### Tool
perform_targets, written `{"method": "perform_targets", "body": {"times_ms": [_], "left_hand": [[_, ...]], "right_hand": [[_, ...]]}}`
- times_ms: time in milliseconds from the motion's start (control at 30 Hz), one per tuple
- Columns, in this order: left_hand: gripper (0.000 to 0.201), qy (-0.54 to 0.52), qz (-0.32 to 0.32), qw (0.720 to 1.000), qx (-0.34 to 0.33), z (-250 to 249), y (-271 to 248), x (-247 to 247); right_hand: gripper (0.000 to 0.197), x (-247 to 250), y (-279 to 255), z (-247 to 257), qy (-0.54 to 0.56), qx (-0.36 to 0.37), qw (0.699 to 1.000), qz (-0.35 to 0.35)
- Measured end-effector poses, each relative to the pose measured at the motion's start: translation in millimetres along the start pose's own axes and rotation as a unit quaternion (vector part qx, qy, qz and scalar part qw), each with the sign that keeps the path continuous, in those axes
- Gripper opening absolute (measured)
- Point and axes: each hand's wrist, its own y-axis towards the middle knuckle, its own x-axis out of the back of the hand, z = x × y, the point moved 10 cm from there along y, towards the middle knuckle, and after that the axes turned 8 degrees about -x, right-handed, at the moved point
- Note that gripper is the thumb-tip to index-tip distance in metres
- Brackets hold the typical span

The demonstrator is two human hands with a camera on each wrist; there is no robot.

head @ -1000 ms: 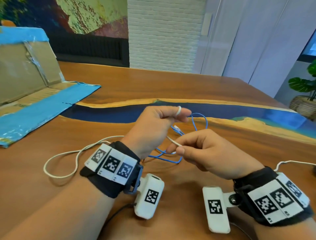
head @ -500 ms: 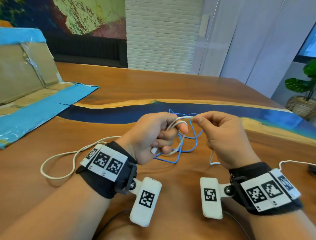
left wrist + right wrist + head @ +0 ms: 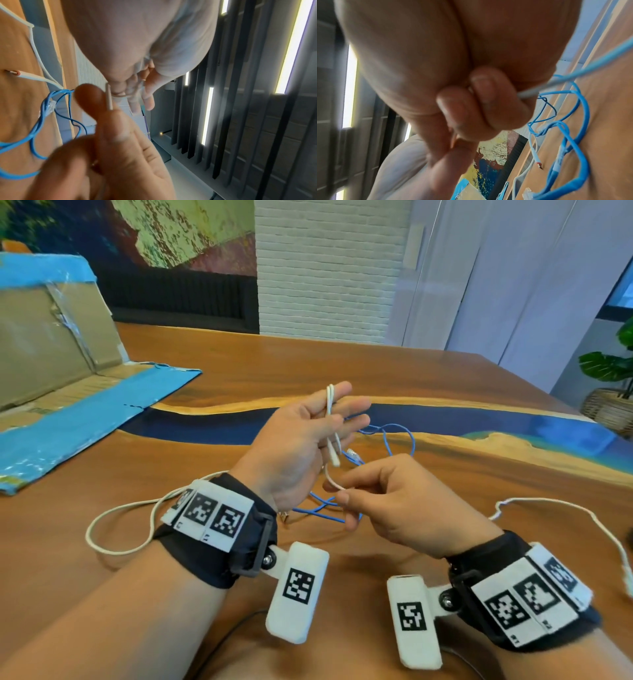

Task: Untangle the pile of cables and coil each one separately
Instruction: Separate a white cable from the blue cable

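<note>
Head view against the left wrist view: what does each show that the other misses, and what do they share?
Only the head view shows the cardboard sheet, the potted plant, the white cable's loop on the table and both wristbands. Only the left wrist view shows ceiling light strips and a plug end lying on the wood. Both show the left hand with white cable looped over its fingers, the right hand pinching that cable, and the blue cable beneath.

I'm looking at an office-like lounge: long wood-and-blue-resin counter (image 3: 428, 392), white brick pillar (image 3: 325, 268), colourful wall mural (image 3: 164, 231), potted green plant (image 3: 613, 371).
</note>
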Motion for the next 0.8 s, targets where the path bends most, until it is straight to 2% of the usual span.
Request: {"method": "perform_targets", "body": {"times_ms": [100,167,233,333,400,467,533,600,700,800], "left_hand": [[0.046,0.114,0.031,0.993,-0.017,0,-1,-4],[0.047,0.218,0.061,0.974,-0.012,4,-5,-10],[0.042,0.269,0.109,0.957,0.013,12,-10,-18],[0.031,0.217,0.178,0.957,0.072,21,-21,-30],[0.028,0.164,0.179,0.964,0.106,22,-24,-31],[0.036,0.174,0.159,0.964,0.122,25,-23,-25],[0.045,0.211,0.146,0.959,0.123,25,-22,-19],[0.046,0.217,0.148,0.958,0.118,22,-21,-18],[0.040,0.152,0.146,0.971,0.111,16,-20,-20],[0.034,0.040,0.133,0.986,0.089,10,-16,-23]], "right_hand": [[0.019,9,-4,7,0.011,0.020,0.999,-0.029],[0.021,27,-7,13,0.031,0.051,0.995,-0.080],[0.019,47,-10,15,0.065,0.080,0.986,-0.133],[0.014,70,-13,11,0.099,0.108,0.970,-0.193],[0.011,73,-14,10,0.102,0.117,0.965,-0.211],[0.010,68,-14,15,0.092,0.137,0.964,-0.210],[0.012,62,-14,21,0.072,0.161,0.961,-0.213],[0.009,68,-16,20,0.081,0.167,0.952,-0.244],[0.005,82,-16,9,0.118,0.138,0.943,-0.278],[0.021,76,-7,-3,0.095,0.086,0.963,-0.235]]}}
